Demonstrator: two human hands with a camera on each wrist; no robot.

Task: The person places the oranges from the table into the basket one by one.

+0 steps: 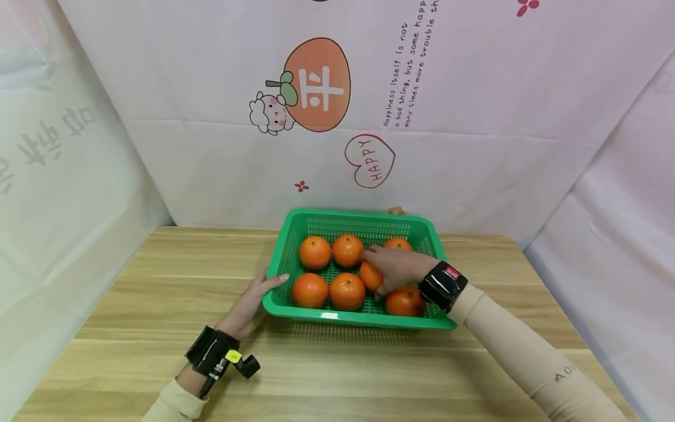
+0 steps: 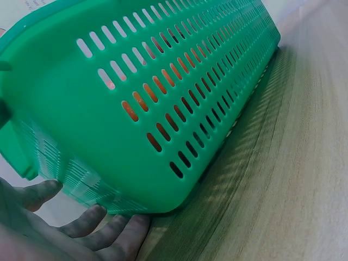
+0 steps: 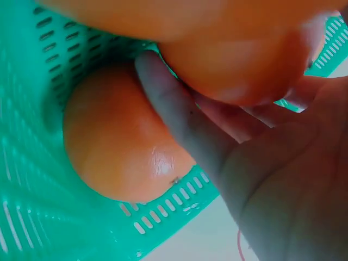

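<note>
A green plastic basket [image 1: 327, 316] holds several oranges, among them a front-left orange [image 1: 309, 291] and a back-left orange [image 1: 314, 253]. My right hand [image 1: 398, 266] reaches in from the right, its fingers and thumb curled round an orange [image 1: 371, 275] near the middle. In the right wrist view the thumb [image 3: 179, 111] lies between that gripped orange [image 3: 239, 76] and a neighbouring orange [image 3: 119, 136]. At the basket's left end, my left hand [image 1: 253, 302] grips the rim, thumb over the edge. The left wrist view has its fingertips [image 2: 89, 217] against the outer wall.
The basket stands on a wood-grain table [image 1: 337, 375], close to its back edge. Behind rises a white printed cloth [image 1: 227, 170], with more white cloth at the left and right sides. Each wrist wears a black strap, such as the left strap [image 1: 211, 351].
</note>
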